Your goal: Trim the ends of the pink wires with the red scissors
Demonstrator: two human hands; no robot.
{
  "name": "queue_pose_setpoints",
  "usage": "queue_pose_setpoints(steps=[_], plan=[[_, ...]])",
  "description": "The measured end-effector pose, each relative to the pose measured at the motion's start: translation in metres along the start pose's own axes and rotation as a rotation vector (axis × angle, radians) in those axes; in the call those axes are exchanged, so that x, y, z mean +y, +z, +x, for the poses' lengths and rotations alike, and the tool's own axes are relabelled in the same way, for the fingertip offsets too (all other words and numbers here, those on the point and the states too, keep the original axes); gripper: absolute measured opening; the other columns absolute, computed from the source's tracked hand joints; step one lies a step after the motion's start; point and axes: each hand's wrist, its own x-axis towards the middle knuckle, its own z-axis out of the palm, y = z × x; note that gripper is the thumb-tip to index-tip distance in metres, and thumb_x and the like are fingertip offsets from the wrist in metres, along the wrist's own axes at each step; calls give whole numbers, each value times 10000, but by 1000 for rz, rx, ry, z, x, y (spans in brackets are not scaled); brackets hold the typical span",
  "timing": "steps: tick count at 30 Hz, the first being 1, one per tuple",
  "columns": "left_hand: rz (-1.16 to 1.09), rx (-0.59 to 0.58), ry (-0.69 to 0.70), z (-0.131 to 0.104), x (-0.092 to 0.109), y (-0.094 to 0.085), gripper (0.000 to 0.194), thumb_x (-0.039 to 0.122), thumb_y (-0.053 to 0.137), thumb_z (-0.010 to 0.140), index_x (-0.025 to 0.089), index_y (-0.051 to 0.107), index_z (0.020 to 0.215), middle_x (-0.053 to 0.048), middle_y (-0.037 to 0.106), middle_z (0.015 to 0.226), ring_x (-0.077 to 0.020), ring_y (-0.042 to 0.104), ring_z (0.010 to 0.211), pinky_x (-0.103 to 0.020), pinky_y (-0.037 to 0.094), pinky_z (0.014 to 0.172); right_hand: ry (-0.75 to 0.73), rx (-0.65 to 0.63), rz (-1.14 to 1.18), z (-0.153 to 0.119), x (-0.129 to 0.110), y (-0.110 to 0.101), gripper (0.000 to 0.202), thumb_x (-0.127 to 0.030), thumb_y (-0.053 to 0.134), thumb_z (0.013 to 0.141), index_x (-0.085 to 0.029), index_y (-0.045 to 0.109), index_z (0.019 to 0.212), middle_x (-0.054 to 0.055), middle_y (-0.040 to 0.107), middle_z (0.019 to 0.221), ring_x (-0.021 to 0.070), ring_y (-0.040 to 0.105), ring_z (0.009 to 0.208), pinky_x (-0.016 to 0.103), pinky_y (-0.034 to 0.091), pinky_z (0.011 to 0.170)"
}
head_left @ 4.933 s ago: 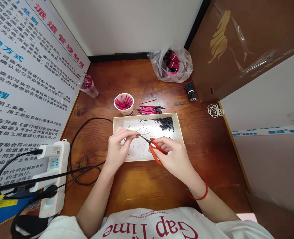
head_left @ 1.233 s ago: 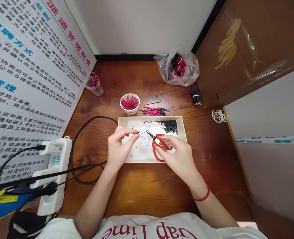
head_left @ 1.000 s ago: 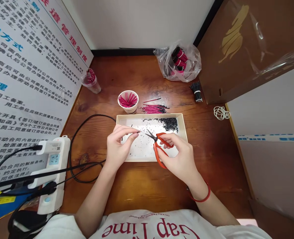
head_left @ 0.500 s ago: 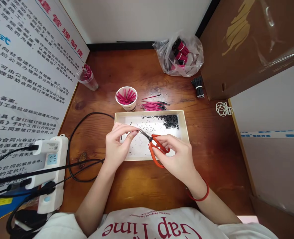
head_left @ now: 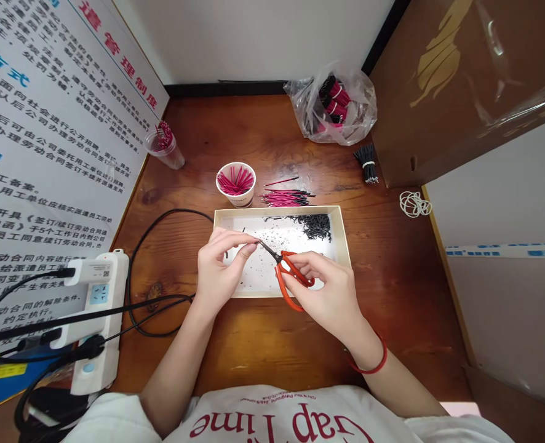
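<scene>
My left hand (head_left: 219,261) is pinched at thumb and forefinger over the shallow cream box (head_left: 258,282). Whatever is between those fingertips is too small to name. In my right hand (head_left: 330,286) are orange-handled scissors (head_left: 278,257), with fingers at the loops. Their narrow dark blades point left, and the tips meet the left fingertips. Short black pieces (head_left: 317,226) lie heaped in the box's far right corner, and tiny bits are scattered over its white bottom. Just behind the box lies a row of red wires with black ends (head_left: 284,197), with one loose wire (head_left: 282,181) beyond it.
A paper cup (head_left: 242,200) of red wires stands behind the box, a clear plastic cup (head_left: 173,159) farther left. At the back right are a plastic bag (head_left: 307,114), a black wire bundle (head_left: 365,161) and white bands (head_left: 415,204). A power strip (head_left: 99,320) and cables lie left.
Both hands and the scissors keep nearly the same pose, tips still together. The whole view has shifted very slightly.
</scene>
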Motion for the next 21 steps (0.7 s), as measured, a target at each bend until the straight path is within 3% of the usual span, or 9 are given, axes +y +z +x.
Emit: queue_pose_setpoints(steps=[14,21], plan=[[-12,6,22,0,-2,0,115,168,723,842,253,798,825,-17,763,791,-185,626,799,-325,492,743,-8,5,17,-2,3,2,58,-149,682,778,-199,712,783,-11,722,667,109,610,523,216,532,504],[6,-15,0,1,2,0,119,188,700,859,249,789,810,-20,764,786,-189,613,776,-328,484,724,-28,18,-32,1,1,-1,36,-183,651,794,-205,631,773,-23,654,627,106,538,504,229,491,488]])
